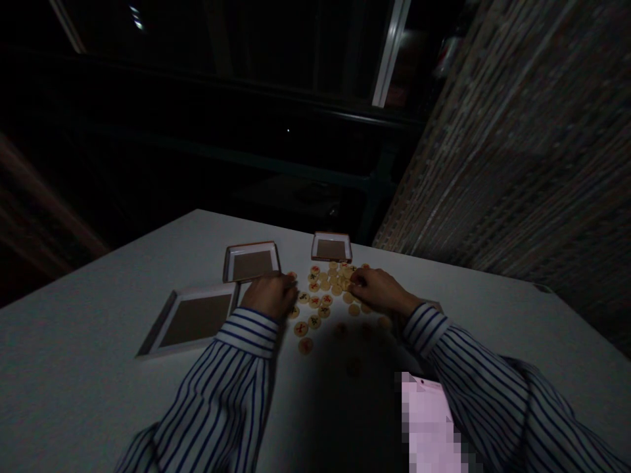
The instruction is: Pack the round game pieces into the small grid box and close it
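Note:
Many round wooden Chinese chess pieces [314, 301] lie loosely on the white table, some with red or black characters up and some plain side up. At the right of the cluster, my right hand [383, 290] has thumb and fingers pinched at a chess piece. My left hand [269, 294] rests at the cluster's left edge with curled fingers; what they hold, if anything, is hidden. A shallow open box lid [277, 255] stands just behind my left hand, and a larger open tray [172, 297] lies to its left.
A small open box [331, 234] stands behind the pieces. A lit phone [431, 420], its screen blurred out, lies by my right forearm. The white table [73, 341] ends at a dark window area, with a string curtain [493, 144] at right. Shadow covers the near table.

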The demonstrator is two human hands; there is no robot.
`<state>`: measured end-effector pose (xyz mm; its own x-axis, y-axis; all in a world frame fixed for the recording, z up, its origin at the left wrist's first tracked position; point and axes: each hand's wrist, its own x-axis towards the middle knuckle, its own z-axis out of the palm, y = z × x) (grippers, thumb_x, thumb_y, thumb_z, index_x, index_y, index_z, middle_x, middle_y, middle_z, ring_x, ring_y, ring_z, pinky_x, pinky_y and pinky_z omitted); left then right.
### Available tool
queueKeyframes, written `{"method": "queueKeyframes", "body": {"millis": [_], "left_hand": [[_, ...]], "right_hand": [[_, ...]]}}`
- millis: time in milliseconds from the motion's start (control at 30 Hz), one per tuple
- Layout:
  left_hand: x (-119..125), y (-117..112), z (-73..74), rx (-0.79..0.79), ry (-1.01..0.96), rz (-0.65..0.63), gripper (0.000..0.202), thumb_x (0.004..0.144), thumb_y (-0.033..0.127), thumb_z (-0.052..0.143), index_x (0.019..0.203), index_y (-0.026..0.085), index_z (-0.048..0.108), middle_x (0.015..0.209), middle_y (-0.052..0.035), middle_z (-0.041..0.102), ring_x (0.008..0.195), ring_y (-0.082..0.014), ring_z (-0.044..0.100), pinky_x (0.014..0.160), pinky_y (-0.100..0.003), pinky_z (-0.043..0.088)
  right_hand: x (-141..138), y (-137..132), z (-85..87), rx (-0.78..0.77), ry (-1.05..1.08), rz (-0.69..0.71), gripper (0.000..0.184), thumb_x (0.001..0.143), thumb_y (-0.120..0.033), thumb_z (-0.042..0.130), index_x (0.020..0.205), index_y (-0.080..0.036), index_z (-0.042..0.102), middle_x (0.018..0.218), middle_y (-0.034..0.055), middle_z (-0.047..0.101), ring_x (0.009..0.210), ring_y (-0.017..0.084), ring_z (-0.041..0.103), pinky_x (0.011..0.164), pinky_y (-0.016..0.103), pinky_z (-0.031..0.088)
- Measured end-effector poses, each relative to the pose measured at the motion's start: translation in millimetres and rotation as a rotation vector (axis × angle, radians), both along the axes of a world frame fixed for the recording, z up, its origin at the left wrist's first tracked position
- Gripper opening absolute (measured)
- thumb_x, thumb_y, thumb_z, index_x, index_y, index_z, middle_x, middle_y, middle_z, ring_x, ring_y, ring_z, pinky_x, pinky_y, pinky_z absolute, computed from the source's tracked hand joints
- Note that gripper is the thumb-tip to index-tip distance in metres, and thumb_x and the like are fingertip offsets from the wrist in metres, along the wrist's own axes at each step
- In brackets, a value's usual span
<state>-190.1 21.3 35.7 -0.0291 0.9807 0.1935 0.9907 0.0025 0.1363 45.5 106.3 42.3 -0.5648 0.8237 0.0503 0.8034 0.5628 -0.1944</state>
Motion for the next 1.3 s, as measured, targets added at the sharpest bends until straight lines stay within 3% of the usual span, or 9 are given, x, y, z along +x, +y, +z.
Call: {"method": "queueKeyframes", "body": {"millis": [200, 367, 600, 733, 1067, 1200, 1300], "left_hand": [[14, 0, 1.7, 0.075, -0.055, -0.08, 0.034, 0.08, 0.03, 0.04, 0.1, 0.016, 0.062, 0.099, -0.0087, 0.064, 0.091, -0.0214, 0.059, 0.08, -0.031, 0.044], [25, -1, 2.8, 0.118, -0.109, -0.1, 0.034, 0.082, 0.029, 0.038, 0.099, 0.015, 0.063, 0.099, -0.0082, 0.064, 0.092, -0.0217, 0.058, 0.084, -0.033, 0.043], [34, 0, 0.3, 0.182, -0.144, -0.172, 0.03, 0.082, 0.027, 0.039, 0.095, 0.016, 0.063, 0.095, -0.0066, 0.065, 0.09, -0.0206, 0.057, 0.082, -0.033, 0.043], [39, -3, 3.1, 0.156, -0.158, -0.185, 0.029, 0.082, 0.026, 0.038, 0.094, 0.017, 0.063, 0.094, -0.0066, 0.065, 0.09, -0.0191, 0.057, 0.082, -0.032, 0.042], [40, -2, 2.2, 0.142, -0.141, -0.217, 0.029, 0.083, 0.025, 0.038, 0.094, 0.016, 0.063, 0.093, -0.0074, 0.065, 0.09, -0.0191, 0.057, 0.083, -0.032, 0.042], [40, -2, 2.4, 0.119, -0.144, -0.206, 0.03, 0.082, 0.025, 0.038, 0.095, 0.015, 0.063, 0.095, -0.0078, 0.064, 0.092, -0.0196, 0.056, 0.084, -0.033, 0.041], [39, -2, 2.0, 0.126, -0.15, -0.204, 0.03, 0.083, 0.026, 0.038, 0.094, 0.016, 0.063, 0.095, -0.0072, 0.065, 0.092, -0.0195, 0.056, 0.084, -0.033, 0.041]], "right_hand": [[-3, -2, -1.7, -0.011, 0.04, 0.008, 0.026, 0.077, -0.038, 0.05, 0.093, -0.019, 0.06, 0.085, 0.0037, 0.065, 0.074, 0.016, 0.058, 0.059, 0.024, 0.035], [-2, 3, -8.2, -0.081, 0.191, 0.02, 0.025, 0.073, -0.031, 0.054, 0.093, -0.019, 0.062, 0.083, 0.003, 0.065, 0.073, 0.015, 0.058, 0.062, 0.024, 0.038], [5, 9, -5.3, -0.538, 0.691, 0.066, 0.032, 0.073, -0.026, 0.054, 0.1, -0.012, 0.062, 0.092, 0.0059, 0.065, 0.077, 0.013, 0.058, 0.071, 0.026, 0.045], [12, 4, 3.9, -0.618, 0.791, 0.039, 0.033, 0.072, -0.027, 0.057, 0.103, -0.014, 0.062, 0.098, 0.0063, 0.065, 0.083, 0.013, 0.059, 0.077, 0.027, 0.045], [24, 3, 5.4, -0.592, 0.874, 0.028, 0.03, 0.07, -0.029, 0.061, 0.096, -0.015, 0.063, 0.095, 0.0052, 0.065, 0.081, 0.013, 0.059, 0.076, 0.027, 0.044], [29, 7, 3.3, -0.469, 0.759, 0.066, 0.029, 0.069, -0.029, 0.059, 0.093, -0.013, 0.061, 0.087, 0.0052, 0.065, 0.079, 0.013, 0.058, 0.075, 0.028, 0.044], [32, 8, 1.3, -0.272, 0.565, 0.085, 0.025, 0.071, -0.028, 0.056, 0.089, -0.012, 0.061, 0.081, 0.0038, 0.064, 0.074, 0.013, 0.057, 0.071, 0.026, 0.044]]}}
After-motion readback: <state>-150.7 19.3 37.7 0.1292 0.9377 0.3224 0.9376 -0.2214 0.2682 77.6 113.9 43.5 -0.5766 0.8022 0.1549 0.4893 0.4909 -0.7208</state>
